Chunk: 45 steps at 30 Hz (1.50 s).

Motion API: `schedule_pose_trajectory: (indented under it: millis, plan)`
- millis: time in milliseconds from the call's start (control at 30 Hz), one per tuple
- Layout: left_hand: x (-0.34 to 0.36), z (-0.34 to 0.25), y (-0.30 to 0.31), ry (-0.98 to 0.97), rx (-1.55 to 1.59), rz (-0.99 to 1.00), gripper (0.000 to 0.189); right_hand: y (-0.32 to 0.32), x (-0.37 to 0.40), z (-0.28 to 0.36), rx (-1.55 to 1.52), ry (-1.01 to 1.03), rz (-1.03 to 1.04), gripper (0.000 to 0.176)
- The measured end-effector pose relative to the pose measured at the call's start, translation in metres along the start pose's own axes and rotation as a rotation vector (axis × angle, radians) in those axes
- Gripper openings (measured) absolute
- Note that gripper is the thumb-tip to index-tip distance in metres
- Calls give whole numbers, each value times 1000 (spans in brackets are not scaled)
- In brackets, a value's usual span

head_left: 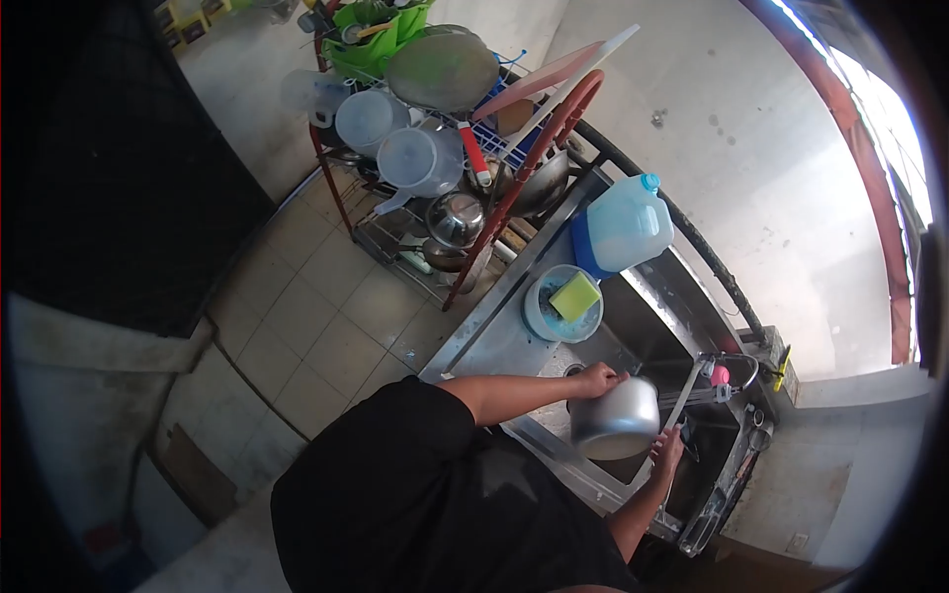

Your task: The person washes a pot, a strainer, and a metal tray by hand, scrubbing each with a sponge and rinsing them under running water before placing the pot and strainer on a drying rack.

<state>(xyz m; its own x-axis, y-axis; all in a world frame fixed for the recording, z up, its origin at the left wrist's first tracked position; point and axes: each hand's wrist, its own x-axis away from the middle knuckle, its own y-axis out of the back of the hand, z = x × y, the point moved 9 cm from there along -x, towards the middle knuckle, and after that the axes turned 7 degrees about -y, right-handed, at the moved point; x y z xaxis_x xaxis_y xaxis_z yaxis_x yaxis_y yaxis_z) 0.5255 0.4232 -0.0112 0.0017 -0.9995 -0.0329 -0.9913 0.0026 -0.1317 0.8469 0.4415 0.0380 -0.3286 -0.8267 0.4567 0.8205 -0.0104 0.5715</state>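
Observation:
A silver metal pot point(615, 419) is held tilted over the steel sink point(633, 326). My left hand point(597, 381) grips the pot at its upper left edge, fingers closed. At the pot's right side is my right hand point(667, 447), its fingers curled near the rim; what they hold is too small to make out. Just beyond the pot, a round tub point(536, 308) with a yellow-green sponge point(574, 296) on it stands on the steel counter. The faucet point(727, 368) is to the right, with a pink item beside it.
A large jug point(629, 225) of blue liquid stands behind the tub. On the left, a red-framed dish rack point(502, 210) carries plastic containers point(420, 161), metal pots, a pan lid point(442, 72) and a green basket point(371, 40). A dark rail runs behind the sink.

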Motion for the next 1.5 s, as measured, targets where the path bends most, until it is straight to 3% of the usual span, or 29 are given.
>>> schedule_pose_trajectory:
  millis: [33, 67, 133, 167, 267, 467, 567, 733, 867, 933, 1000, 1033, 1067, 1100, 1133, 1167, 1233, 1267, 1333, 1400, 1467, 1500]
  plan:
    - [10, -12, 11, 150, -12, 44, 63, 1, 4, -9, -4, -80, -2, 74]
    - [13, -29, 15, 150, -16, 60, 63, 2, -2, -21, -15, -88, -12, 74]
    - [30, -27, 12, 391, 472, 3, 69, 0, -16, -48, -101, -13, -24, 71]
    - [19, -9, -5, 361, 617, 154, 76, -43, 54, 3, -658, 19, 273, 66]
    - [20, -39, 3, 333, 629, 200, 75, -61, 89, 30, -782, 90, 356, 57]
    - [32, -75, 20, 295, 919, 333, 69, -83, 31, -15, -1033, 96, 417, 47]
    - [31, -74, 38, 277, 1057, 365, 62, -100, 26, 6, -1036, 111, 449, 45]
    - [66, -99, 106, 270, 974, 296, 52, -149, 65, 74, -874, 94, 550, 43]
    - [116, -86, 197, 177, 1111, -114, 49, -225, 127, 126, -612, 66, 665, 40]
    - [155, -45, 249, 169, 1204, -302, 49, -280, 166, 146, -449, 83, 706, 33]
    - [218, -52, 307, -100, 1035, -578, 52, -352, 203, 159, -261, 151, 827, 30]
    - [247, -57, 331, -203, 858, -645, 51, -384, 213, 167, 136, 732, 792, 29]
    - [276, -62, 352, -296, 679, -709, 50, -416, 228, 150, -181, 222, 965, 29]
    - [296, -30, 372, -352, 763, -752, 49, -443, 237, 147, 26, 423, 955, 29]
    - [310, 16, 393, -410, 848, -796, 49, -462, 251, 148, 272, 754, 831, 26]
    - [320, 50, 413, -414, 856, -817, 49, -479, 267, 142, 350, 937, 809, 24]
    - [357, 149, 459, -313, 1223, -1358, 49, -503, 293, 123, 541, 1232, 749, 23]
    - [355, 179, 480, -312, 1233, -1377, 49, -514, 302, 111, 658, 1339, 708, 23]
    - [365, 235, 528, -359, 1229, -1691, 50, -526, 312, 95, 754, 1317, 714, 21]
    - [346, 266, 573, -471, 1366, -1768, 56, -531, 319, 97, 795, 1417, 547, 16]
    - [322, 276, 620, -607, 1429, -1812, 65, -536, 315, 93, 802, 1438, 508, 10]
    - [309, 256, 634, -602, 1476, -1885, 68, -538, 315, 94, 778, 1463, 504, 6]
